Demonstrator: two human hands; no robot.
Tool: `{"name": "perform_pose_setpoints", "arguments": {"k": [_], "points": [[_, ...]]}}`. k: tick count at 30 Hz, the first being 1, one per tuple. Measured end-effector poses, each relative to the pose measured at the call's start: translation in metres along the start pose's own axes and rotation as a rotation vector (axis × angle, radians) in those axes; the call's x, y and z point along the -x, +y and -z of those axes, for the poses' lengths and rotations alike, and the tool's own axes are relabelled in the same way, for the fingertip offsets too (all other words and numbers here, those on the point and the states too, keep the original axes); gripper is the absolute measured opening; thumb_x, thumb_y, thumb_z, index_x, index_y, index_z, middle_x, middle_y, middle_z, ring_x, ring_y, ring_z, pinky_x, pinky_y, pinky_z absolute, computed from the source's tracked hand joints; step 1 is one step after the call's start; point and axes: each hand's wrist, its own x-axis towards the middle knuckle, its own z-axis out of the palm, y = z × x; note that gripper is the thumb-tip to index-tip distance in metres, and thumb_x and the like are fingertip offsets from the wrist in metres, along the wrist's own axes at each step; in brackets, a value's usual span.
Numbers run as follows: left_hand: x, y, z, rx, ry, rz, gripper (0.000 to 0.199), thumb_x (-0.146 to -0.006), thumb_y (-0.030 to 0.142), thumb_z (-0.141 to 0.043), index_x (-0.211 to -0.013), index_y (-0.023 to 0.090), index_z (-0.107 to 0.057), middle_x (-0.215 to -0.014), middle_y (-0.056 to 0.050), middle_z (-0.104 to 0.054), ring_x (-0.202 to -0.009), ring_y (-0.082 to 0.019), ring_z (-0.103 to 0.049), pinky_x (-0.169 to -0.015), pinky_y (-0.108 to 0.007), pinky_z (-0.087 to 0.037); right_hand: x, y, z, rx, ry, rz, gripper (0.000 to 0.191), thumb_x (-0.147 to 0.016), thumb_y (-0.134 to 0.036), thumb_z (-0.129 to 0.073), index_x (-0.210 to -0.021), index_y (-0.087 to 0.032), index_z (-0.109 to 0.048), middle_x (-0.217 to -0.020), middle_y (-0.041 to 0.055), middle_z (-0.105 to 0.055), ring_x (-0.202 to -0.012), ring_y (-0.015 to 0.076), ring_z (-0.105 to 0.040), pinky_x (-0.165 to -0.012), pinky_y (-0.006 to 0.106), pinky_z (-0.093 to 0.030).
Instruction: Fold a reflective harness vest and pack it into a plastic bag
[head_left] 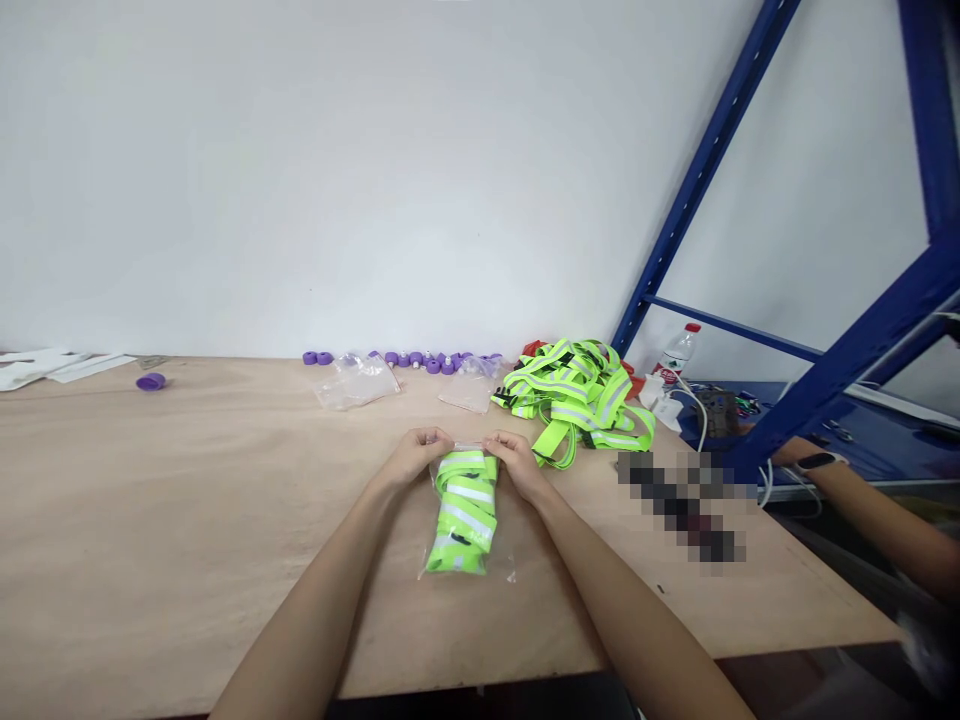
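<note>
A clear plastic bag (431, 560) lies on the table in front of me, its top edge facing away. Inside it is a folded neon-yellow reflective strap (466, 510) with silver stripes and small black buckle parts. My left hand (417, 452) pinches the bag's top left corner. At the top right corner, my right hand (517, 458) has its thumb and fingers closed on the same edge. Beyond my right hand lies a tangled pile of matching reflective straps (577, 385).
Empty plastic bags (356, 382) and a row of purple caps (433, 365) lie along the wall. White strips (67, 368) and a purple cup-shaped piece (151, 382) are at left. On the right stand a blue metal frame (705, 170) and a bottle (677, 352); another person's arm (862, 490) reaches in.
</note>
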Motion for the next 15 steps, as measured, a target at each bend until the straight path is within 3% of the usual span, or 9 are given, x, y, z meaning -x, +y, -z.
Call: {"name": "perform_pose_setpoints", "arguments": {"k": [3, 6, 9, 13, 15], "points": [[0.010, 0.006, 0.005, -0.052, -0.183, 0.127, 0.036, -0.062, 0.044, -0.084, -0.076, 0.012, -0.074, -0.069, -0.004, -0.068, -0.058, -0.015, -0.058, -0.054, -0.024, -0.043, 0.003, -0.003, -0.001, -0.007, -0.133, -0.052, 0.030, -0.068, -0.044, -0.076, -0.064, -0.016, -0.066, -0.062, -0.0005, -0.058, -0.059, 0.0134, -0.048, -0.058, 0.024, -0.037], [0.017, 0.009, 0.000, -0.099, -0.420, 0.230, 0.040, -0.064, 0.045, -0.085, -0.088, 0.014, -0.079, -0.088, -0.009, -0.075, -0.071, -0.020, -0.067, -0.064, -0.028, -0.051, 0.006, -0.005, -0.004, -0.004, -0.281, -0.141, 0.031, -0.065, -0.044, -0.080, -0.064, -0.015, -0.069, -0.058, -0.0005, -0.059, -0.049, 0.0111, -0.045, -0.048, 0.022, -0.033], [0.020, 0.010, -0.008, -0.143, -0.594, 0.298, 0.037, -0.064, 0.045, -0.087, -0.086, 0.016, -0.080, -0.088, -0.009, -0.077, -0.073, -0.023, -0.070, -0.067, -0.031, -0.054, 0.008, -0.004, -0.006, -0.030, -0.277, -0.177, 0.038, -0.068, -0.051, -0.079, -0.063, -0.015, -0.067, -0.050, -0.0021, -0.053, -0.040, 0.0089, -0.040, -0.041, 0.021, -0.028], [0.023, 0.014, -0.002, -0.075, -0.567, 0.308, 0.038, -0.060, 0.041, -0.090, -0.083, 0.013, -0.080, -0.084, -0.012, -0.076, -0.068, -0.025, -0.071, -0.064, -0.032, -0.056, 0.002, 0.002, -0.005, -0.131, -0.115, -0.155, 0.050, -0.077, -0.067, -0.067, -0.072, -0.018, -0.062, -0.054, -0.0006, -0.056, -0.041, 0.0108, -0.045, -0.040, 0.021, -0.032], [0.022, 0.017, 0.008, 0.013, -0.410, 0.261, 0.044, -0.057, 0.041, -0.091, -0.085, 0.010, -0.078, -0.085, -0.016, -0.076, -0.068, -0.027, -0.072, -0.064, -0.034, -0.058, -0.002, 0.003, -0.004, -0.180, -0.013, -0.137, 0.054, -0.075, -0.072, -0.065, -0.073, -0.018, -0.060, -0.062, 0.0032, -0.062, -0.047, 0.0131, -0.051, -0.044, 0.023, -0.039]]}}
